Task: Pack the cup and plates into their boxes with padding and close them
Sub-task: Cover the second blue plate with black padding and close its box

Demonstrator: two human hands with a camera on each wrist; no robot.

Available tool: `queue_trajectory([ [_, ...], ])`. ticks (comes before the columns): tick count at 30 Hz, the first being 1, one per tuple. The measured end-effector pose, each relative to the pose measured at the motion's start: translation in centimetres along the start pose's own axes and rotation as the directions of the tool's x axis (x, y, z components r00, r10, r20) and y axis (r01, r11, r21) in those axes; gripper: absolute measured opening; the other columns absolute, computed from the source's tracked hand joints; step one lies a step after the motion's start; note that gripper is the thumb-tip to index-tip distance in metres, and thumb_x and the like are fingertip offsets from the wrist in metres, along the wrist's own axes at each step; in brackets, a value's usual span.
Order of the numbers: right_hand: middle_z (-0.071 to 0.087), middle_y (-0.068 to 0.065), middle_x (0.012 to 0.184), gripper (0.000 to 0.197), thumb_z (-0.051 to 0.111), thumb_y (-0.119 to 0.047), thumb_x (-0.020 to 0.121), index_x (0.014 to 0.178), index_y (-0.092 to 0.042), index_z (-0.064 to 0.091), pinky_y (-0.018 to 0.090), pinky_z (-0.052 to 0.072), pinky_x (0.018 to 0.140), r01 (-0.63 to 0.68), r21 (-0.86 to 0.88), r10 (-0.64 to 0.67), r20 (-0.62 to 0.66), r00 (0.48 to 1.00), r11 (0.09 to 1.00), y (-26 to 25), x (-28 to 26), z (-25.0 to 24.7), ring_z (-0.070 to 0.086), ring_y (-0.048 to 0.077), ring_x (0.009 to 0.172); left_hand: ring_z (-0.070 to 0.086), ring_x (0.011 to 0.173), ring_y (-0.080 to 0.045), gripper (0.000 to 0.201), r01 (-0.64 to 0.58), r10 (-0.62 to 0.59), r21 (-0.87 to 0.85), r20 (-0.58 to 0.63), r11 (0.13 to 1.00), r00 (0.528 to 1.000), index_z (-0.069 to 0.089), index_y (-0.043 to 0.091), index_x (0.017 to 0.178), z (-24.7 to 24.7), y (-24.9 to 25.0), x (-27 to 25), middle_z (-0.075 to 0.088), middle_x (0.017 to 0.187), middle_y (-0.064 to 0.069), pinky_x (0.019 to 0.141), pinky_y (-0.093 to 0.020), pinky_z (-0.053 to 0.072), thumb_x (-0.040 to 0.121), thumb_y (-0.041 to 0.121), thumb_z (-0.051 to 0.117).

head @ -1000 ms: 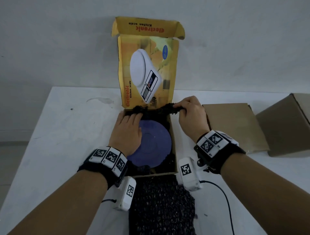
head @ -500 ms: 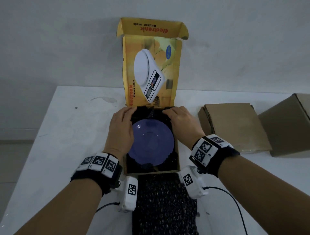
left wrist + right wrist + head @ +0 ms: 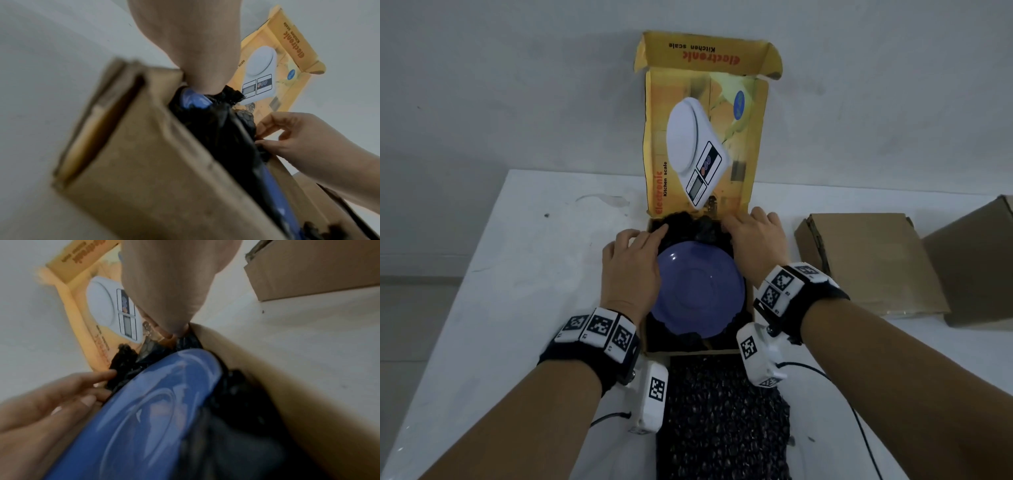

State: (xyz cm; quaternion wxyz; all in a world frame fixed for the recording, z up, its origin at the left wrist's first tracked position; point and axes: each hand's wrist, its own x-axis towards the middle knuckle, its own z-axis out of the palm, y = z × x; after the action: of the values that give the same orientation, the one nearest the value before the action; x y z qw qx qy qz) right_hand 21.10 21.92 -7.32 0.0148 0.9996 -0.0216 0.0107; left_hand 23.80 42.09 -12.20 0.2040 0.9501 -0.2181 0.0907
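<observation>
A blue plate lies flat in the open yellow kitchen-scale box, whose lid stands upright against the wall. Black bubble-wrap padding lines the box under the plate, and a long tail of it hangs out over the front onto the table. My left hand lies along the box's left side, its straight fingers touching the padding at the far left, as the right wrist view shows. At the far right corner my right hand pinches the padding between thumb and curled fingers.
The white table ends at a pale wall behind the box. To the right lie a flat closed cardboard box and a larger cardboard box. Camera cables trail near the front edge.
The left hand slid off the plate to the box's far left edge. The right hand lowered the padding it held up and now works it down at the far right corner.
</observation>
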Motion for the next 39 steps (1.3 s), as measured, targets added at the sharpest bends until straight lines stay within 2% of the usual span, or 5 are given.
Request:
queue_trajectory([
  [3,0.068,-0.004,0.088,0.021,0.057,-0.007,0.081,0.092,-0.021,0.070,0.034,0.032,0.074,0.008,-0.105,-0.014,-0.054,0.998,0.994,0.4,-1.0,-0.3,0.051,0.027,0.091,0.050,0.102,-0.030,0.055,0.033,-0.030,-0.054,0.063,0.998,0.998,0.049,0.019,0.135,-0.3,0.2,0.0,0.063,0.107,-0.003,0.080,-0.040,0.039,0.083,0.002,0.049],
  [10,0.041,0.004,0.146,0.049,0.041,-0.013,0.091,0.139,-0.022,0.036,0.044,0.019,0.106,0.059,-0.011,-0.054,0.246,0.968,0.998,0.4,-2.5,-0.3,0.011,0.023,0.144,0.051,0.103,-0.027,0.052,0.115,-0.094,-0.253,0.094,0.960,0.991,0.041,0.022,0.139,-1.1,0.8,-0.2,0.050,0.127,-0.003,0.073,-0.039,0.046,0.091,0.004,0.042],
  [18,0.062,-0.002,0.080,0.007,0.060,-0.030,0.087,0.085,-0.023,0.060,0.038,0.049,0.072,0.111,0.411,-0.149,0.061,0.987,0.905,0.4,-7.4,-2.5,0.055,0.018,0.078,0.053,0.115,-0.025,0.053,0.260,-0.196,-0.417,0.191,0.871,0.962,0.029,0.020,0.146,-1.4,0.0,-3.9,0.039,0.144,-0.001,0.089,-0.033,0.044,0.095,0.015,0.045],
  [25,0.063,-0.005,0.110,0.058,0.073,-0.053,0.070,0.119,-0.028,0.056,0.032,0.050,0.077,0.319,0.437,-0.509,0.441,0.739,0.841,-3.8,-14.0,-2.5,0.059,0.014,0.094,0.039,0.132,-0.027,0.059,0.267,-0.186,-0.353,0.248,0.897,0.951,0.019,0.015,0.150,-1.8,0.3,-4.7,0.033,0.151,-0.008,0.105,-0.035,0.034,0.097,0.015,0.044],
  [39,0.059,-0.008,0.077,0.032,0.084,-0.045,0.062,0.073,-0.026,0.061,0.017,0.043,0.062,0.086,0.693,-0.338,0.237,0.911,0.716,-0.5,-12.9,-4.3,0.052,0.004,0.069,0.040,0.132,-0.029,0.057,0.258,-0.178,-0.345,0.245,0.903,0.953,0.017,0.016,0.151,-1.3,0.0,-4.9,0.034,0.151,-0.009,0.106,-0.040,0.036,0.099,0.021,0.040],
])
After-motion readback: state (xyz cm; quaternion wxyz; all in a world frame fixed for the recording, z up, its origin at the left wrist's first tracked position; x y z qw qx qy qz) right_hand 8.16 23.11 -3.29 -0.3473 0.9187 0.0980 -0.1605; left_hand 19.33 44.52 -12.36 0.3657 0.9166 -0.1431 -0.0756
